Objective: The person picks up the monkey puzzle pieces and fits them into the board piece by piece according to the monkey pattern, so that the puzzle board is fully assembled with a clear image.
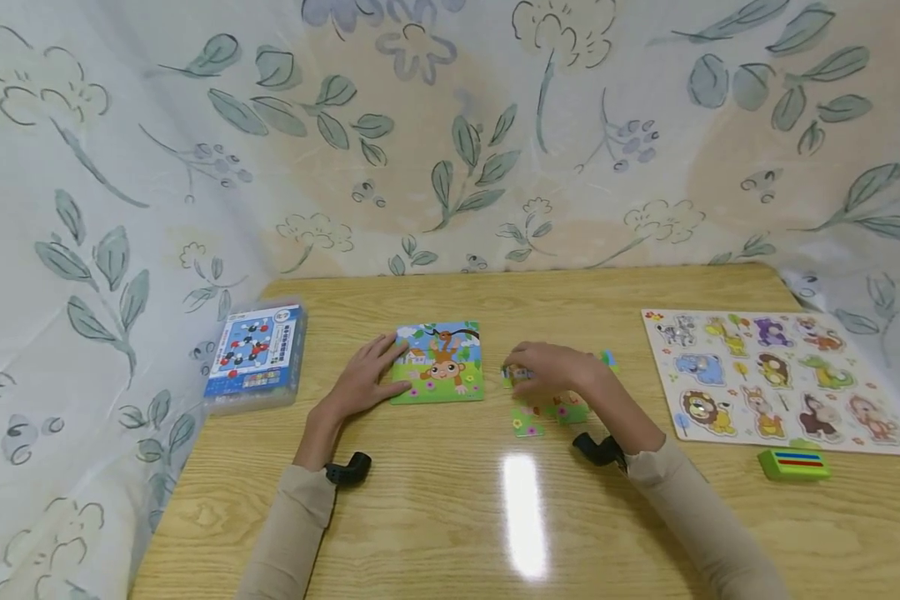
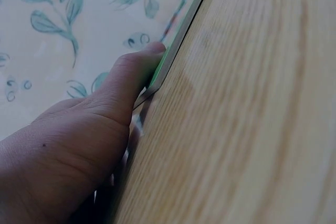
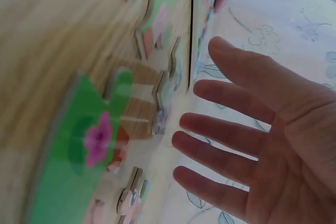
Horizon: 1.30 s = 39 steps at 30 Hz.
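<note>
A square monkey picture board [image 1: 438, 367] lies on the table. My left hand [image 1: 362, 379] rests along its left side, fingers spread, the thumb [image 2: 137, 66] touching its near left corner. Farther right, my right hand [image 1: 551, 368] hovers over several loose jigsaw pieces. In the right wrist view its fingers [image 3: 226, 129] are extended and apart, holding nothing. Green pieces with pink flowers show there, one large jigsaw piece [image 3: 79, 150] nearest the camera. The head view shows another flowered piece [image 1: 527, 422] just below the hand; the hand partly hides the others.
A plastic box with a molecule-picture label [image 1: 255, 354] stands at the left edge of the wooden table [image 1: 435, 517]. To the right lies an animal peg board [image 1: 772, 375], with a small green block [image 1: 793, 465] before it. Flowered cloth [image 1: 450, 167] hangs behind.
</note>
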Each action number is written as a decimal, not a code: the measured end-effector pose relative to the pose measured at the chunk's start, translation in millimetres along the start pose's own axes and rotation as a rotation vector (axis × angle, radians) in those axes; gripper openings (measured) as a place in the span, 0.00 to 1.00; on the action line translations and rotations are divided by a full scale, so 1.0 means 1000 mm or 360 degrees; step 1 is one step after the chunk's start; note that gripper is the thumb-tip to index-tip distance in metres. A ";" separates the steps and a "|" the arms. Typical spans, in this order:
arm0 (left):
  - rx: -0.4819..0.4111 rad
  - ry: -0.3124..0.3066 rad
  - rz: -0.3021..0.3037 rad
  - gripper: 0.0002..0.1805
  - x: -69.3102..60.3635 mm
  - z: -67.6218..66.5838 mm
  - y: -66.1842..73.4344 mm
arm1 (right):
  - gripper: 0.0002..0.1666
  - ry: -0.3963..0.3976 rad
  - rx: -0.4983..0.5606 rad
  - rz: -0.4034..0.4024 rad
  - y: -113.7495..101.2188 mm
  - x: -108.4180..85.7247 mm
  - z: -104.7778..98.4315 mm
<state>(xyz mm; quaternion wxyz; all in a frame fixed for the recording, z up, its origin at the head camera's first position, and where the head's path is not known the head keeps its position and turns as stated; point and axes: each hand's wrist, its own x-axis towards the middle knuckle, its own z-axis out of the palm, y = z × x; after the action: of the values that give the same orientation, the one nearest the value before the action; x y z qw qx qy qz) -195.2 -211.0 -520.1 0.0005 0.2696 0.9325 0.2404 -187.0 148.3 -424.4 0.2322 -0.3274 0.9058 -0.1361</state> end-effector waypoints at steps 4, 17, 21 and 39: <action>-0.0001 -0.0017 -0.0026 0.42 0.001 -0.001 0.001 | 0.31 0.0070 -0.0046 -0.0042 0.000 -0.003 0.004; 0.0030 -0.0001 -0.0010 0.44 0.000 -0.001 0.000 | 0.24 0.0192 -0.0153 -0.0003 0.004 0.002 0.011; 0.0043 0.0008 0.0011 0.45 0.000 -0.001 0.000 | 0.21 0.0227 -0.0198 -0.0011 0.005 0.002 0.015; 0.0075 -0.0087 -0.0049 0.57 -0.002 -0.004 0.004 | 0.22 0.0307 -0.0289 -0.0061 0.002 0.003 0.015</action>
<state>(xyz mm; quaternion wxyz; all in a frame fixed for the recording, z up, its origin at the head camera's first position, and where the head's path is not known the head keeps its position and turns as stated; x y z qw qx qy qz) -192.3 -210.7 -515.2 0.0232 0.2617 0.9416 0.2108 -182.1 146.4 -438.8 0.1107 -0.3495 0.9261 -0.0888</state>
